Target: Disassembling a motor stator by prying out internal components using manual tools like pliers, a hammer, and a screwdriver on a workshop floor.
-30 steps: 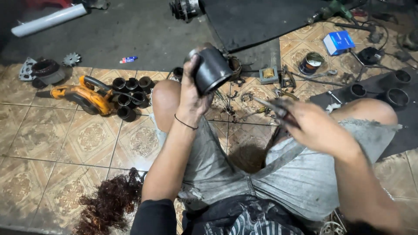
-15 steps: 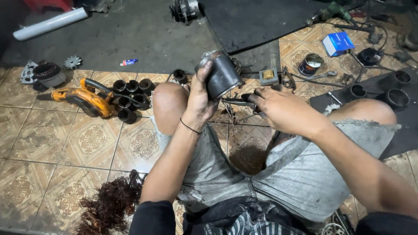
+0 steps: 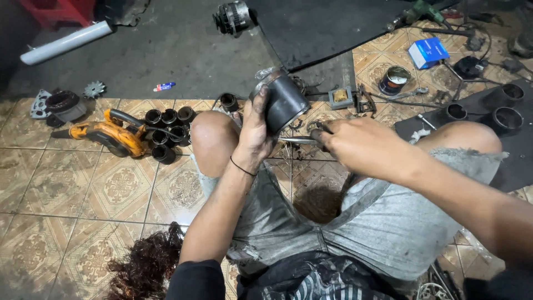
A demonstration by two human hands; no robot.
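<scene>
The person sits on the patterned tiled floor [image 3: 72,205] with knees apart, and the dark cylindrical metal housing [image 3: 284,103] is lifted in front of them, tilted, just above and between the knees. The left hand [image 3: 256,130] is wrapped around the near side of that housing, fingers curled closed on its wall, so the housing is carried wholly by this hand and rests on nothing. The right hand [image 3: 361,145] is closed in a fist around the handle of a slim metal hand tool [image 3: 300,141], whose shaft points toward the lower edge of the housing and appears to touch it or sit just under it; the exact contact point is hidden by the left hand. Judging from how things lie, the work on this housing looks to be in mid-course: the tool is applied at the housing but nothing has visibly come free from it. To the left of the housing, a cluster of short black cylindrical sleeves [image 3: 166,125] stands on the floor beside an orange and black power tool [image 3: 105,136]; to the right of the housing, well apart, a small blue cardboard box [image 3: 427,53] and a round open tin [image 3: 394,80] lie on the tiles.
</scene>
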